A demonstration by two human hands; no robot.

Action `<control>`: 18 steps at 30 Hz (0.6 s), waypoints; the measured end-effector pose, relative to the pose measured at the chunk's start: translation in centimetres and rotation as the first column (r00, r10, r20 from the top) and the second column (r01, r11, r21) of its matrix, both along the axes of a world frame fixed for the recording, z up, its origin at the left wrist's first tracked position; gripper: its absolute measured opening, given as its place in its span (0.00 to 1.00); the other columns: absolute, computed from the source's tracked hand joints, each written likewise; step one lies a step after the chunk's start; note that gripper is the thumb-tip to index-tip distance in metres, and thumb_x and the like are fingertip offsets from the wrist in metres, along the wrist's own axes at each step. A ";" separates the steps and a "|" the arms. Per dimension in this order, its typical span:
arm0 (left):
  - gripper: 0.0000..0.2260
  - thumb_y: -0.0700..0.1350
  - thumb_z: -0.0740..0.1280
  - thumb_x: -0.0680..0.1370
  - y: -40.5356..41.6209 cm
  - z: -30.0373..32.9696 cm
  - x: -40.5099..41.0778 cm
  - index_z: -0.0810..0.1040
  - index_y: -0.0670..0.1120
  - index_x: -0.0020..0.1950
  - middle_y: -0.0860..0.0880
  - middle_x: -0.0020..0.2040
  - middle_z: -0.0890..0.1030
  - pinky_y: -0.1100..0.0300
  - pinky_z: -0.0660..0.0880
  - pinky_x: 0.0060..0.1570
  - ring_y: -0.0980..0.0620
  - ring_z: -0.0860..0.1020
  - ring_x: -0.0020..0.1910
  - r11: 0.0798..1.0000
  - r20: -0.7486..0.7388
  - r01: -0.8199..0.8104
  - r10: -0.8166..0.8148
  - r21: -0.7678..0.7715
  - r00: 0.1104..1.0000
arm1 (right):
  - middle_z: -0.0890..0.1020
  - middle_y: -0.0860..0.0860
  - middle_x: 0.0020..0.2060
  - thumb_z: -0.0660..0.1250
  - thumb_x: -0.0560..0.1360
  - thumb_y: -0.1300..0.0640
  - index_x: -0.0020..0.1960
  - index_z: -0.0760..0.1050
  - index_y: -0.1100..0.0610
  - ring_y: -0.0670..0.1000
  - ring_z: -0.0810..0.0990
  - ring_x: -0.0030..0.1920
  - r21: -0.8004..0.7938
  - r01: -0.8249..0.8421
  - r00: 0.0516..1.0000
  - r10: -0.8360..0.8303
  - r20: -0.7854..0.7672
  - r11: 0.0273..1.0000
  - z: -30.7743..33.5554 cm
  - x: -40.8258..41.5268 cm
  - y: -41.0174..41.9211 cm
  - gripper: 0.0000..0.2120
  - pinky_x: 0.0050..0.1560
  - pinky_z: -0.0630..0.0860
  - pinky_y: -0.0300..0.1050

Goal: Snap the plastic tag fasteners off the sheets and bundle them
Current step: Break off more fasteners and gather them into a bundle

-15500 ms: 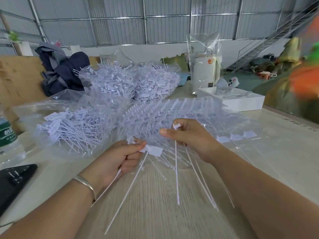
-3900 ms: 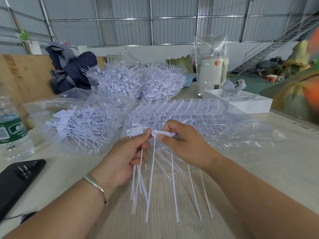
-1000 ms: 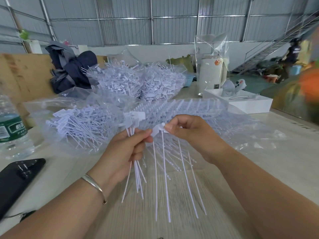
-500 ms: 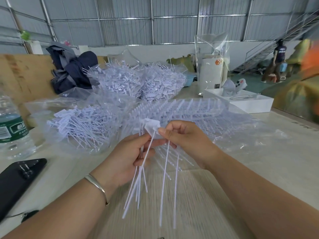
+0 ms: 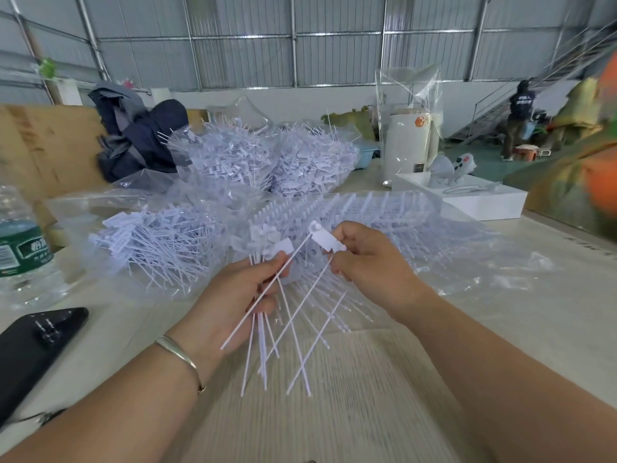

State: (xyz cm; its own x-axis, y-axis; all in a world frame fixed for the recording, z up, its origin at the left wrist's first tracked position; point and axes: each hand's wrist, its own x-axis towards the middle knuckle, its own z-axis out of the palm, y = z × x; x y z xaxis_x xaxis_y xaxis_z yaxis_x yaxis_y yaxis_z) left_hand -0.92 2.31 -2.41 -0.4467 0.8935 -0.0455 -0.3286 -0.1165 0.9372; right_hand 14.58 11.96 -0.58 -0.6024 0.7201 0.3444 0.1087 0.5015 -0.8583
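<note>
Two bare hands meet above the wooden table (image 5: 334, 412), each with fasteners in its grasp. The left hand (image 5: 230, 305), a metal bracelet (image 5: 182, 355) on its wrist, has its fingers curled round a small bundle of white tag fasteners (image 5: 263, 332); the flat tag heads stick up above the thumb and the thin tails hang toward 6 o'clock. The right hand (image 5: 364, 262) pinches the flat head of a single fastener (image 5: 325, 240) between thumb and fingers, its long tail slanting toward 7 o'clock across the left hand's fingers. More tails hang below the right hand.

Just beyond the hands, toward 12 o'clock, lies the sheet of unsnapped fasteners (image 5: 350, 208) on clear plastic. At 10 o'clock sits a clear bag of loose fasteners (image 5: 150, 238), and farther back two heaped piles (image 5: 267, 158). At 9 o'clock stands a water bottle (image 5: 20, 252), with a black phone (image 5: 33, 342) nearer, at 8 o'clock. A white box (image 5: 484, 202) rests at 2 o'clock.
</note>
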 end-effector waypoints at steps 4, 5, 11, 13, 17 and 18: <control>0.10 0.44 0.66 0.79 0.0 0.2 0.1 0.78 0.41 0.39 0.47 0.33 0.81 0.67 0.70 0.21 0.56 0.74 0.24 0.997 0.003 -0.080 0.080 0.000 0.997 | 0.74 0.55 0.33 0.62 0.74 0.65 0.50 0.76 0.56 0.50 0.68 0.30 0.238 0.032 0.995 -0.054 0.086 0.971 -0.2 0.1 0.1 0.09 0.35 0.68 0.48; 0.11 0.44 0.65 0.79 0.0 0.3 0.1 0.76 0.41 0.38 0.47 0.33 0.82 0.66 0.75 0.26 0.55 0.78 0.27 0.996 0.030 -0.093 0.092 0.006 0.995 | 0.74 0.51 0.31 0.61 0.74 0.64 0.52 0.77 0.52 0.49 0.68 0.29 0.313 0.054 0.988 -0.096 0.121 0.948 -0.3 0.2 0.2 0.11 0.35 0.69 0.47; 0.10 0.44 0.61 0.82 0.0 0.6 0.4 0.70 0.45 0.40 0.52 0.27 0.66 0.67 0.62 0.19 0.57 0.62 0.22 0.998 0.071 -0.043 0.039 0.042 0.997 | 0.80 0.49 0.34 0.59 0.74 0.59 0.48 0.82 0.51 0.51 0.77 0.35 0.515 0.096 0.944 -0.242 0.225 0.852 0.3 0.8 -0.2 0.14 0.38 0.74 0.44; 0.08 0.40 0.65 0.79 -0.2 0.7 0.4 0.71 0.46 0.40 0.54 0.27 0.64 0.68 0.56 0.18 0.59 0.58 0.22 0.999 -0.058 -0.042 0.043 0.028 0.997 | 0.81 0.50 0.35 0.56 0.74 0.57 0.45 0.81 0.51 0.54 0.78 0.37 0.584 0.073 0.914 -0.290 0.286 0.808 0.4 0.7 -0.4 0.15 0.39 0.75 0.45; 0.06 0.36 0.72 0.73 -0.5 0.5 0.7 0.77 0.44 0.45 0.55 0.25 0.68 0.68 0.56 0.18 0.59 0.59 0.21 0.998 -0.248 -0.054 0.048 -0.018 0.968 | 0.79 0.50 0.32 0.57 0.74 0.57 0.44 0.76 0.54 0.54 0.77 0.35 0.669 0.083 0.907 -0.334 0.257 0.739 0.5 0.3 -1.1 0.09 0.37 0.72 0.44; 0.07 0.37 0.73 0.72 -0.5 0.4 0.8 0.77 0.45 0.45 0.56 0.24 0.68 0.68 0.57 0.19 0.59 0.60 0.21 0.998 -0.284 -0.061 0.050 -0.029 0.957 | 0.79 0.50 0.32 0.58 0.73 0.57 0.43 0.75 0.55 0.54 0.76 0.35 0.680 0.076 0.920 -0.313 0.234 0.730 0.6 0.3 -1.2 0.07 0.36 0.71 0.45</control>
